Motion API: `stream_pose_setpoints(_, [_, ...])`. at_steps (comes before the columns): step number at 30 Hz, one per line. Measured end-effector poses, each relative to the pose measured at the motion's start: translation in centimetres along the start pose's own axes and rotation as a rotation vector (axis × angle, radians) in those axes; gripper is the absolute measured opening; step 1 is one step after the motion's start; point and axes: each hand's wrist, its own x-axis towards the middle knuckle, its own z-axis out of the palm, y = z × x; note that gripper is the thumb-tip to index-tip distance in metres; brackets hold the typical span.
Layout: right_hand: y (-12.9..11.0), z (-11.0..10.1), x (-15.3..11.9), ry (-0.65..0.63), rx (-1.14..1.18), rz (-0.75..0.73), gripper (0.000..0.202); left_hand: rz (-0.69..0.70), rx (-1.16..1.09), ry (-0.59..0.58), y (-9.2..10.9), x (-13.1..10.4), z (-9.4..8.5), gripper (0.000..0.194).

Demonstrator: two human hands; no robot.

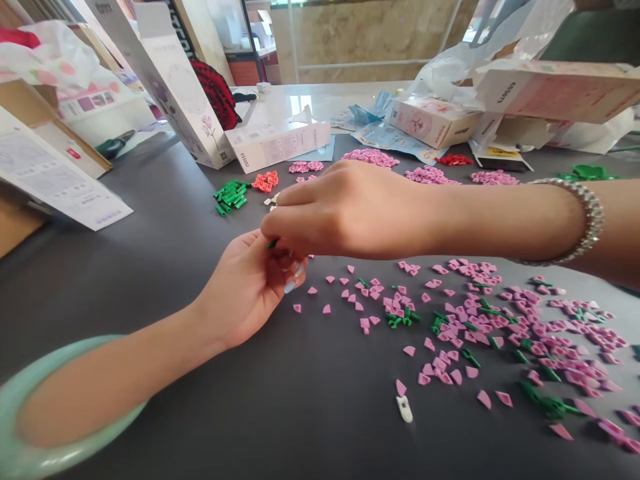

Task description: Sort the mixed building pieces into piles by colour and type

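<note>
My left hand (245, 287) is closed, palm up, its fingertips curled together. From above, my right hand (340, 207) reaches across and pinches at the same spot, so the fingers of both hands meet. Between them a small dark green brick piece (273, 244) peeks out; most of it is hidden by the fingers. Just behind the right fingertips lie a few white pieces (271, 201). Loose pink petal-shaped bricks (465, 313) are scattered to the right of my hands, with green connector pieces (400, 318) among them. A lone white piece (405, 409) lies nearer to me.
Sorted piles stand at the back: green sticks (231, 196), orange-red pieces (265, 181), pink pieces (373, 157) and red pieces (454, 160). Behind them are white flower-print boxes (285, 143), blue packets (395, 140) and another box (434, 121). A large opened box (55, 160) leans at left.
</note>
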Motion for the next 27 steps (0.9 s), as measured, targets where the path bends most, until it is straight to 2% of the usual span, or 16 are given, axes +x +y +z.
stream_pose_setpoints(5, [0.1,-0.2,-0.3,-0.031,-0.058,-0.026,0.037,-0.039,0.009,0.034,0.1,0.0,0.4,0.052])
stream_pose_setpoints(13, [0.2,-0.1,-0.9,-0.014,-0.129,-0.067,0.022,-0.033,0.038,0.056,-0.2,0.0,1.2,0.051])
stream_pose_setpoints(16, [0.4,0.0,-1.2,0.024,-0.133,-0.074,0.020,-0.068,0.062,0.016,-0.3,-0.2,1.7,0.051])
stream_pose_setpoints(19, [0.5,0.1,-1.4,0.033,-0.091,-0.068,0.022,-0.094,0.069,-0.082,-0.1,-0.4,1.9,0.050])
stream_pose_setpoints(22, [0.6,0.1,-1.7,0.067,0.035,-0.060,0.021,-0.105,0.039,-0.162,0.1,-0.7,2.0,0.051])
stream_pose_setpoints(27, [0.9,0.4,-2.3,0.177,0.224,-0.043,0.018,-0.149,-0.005,-0.215,0.0,-0.9,2.2,0.055])
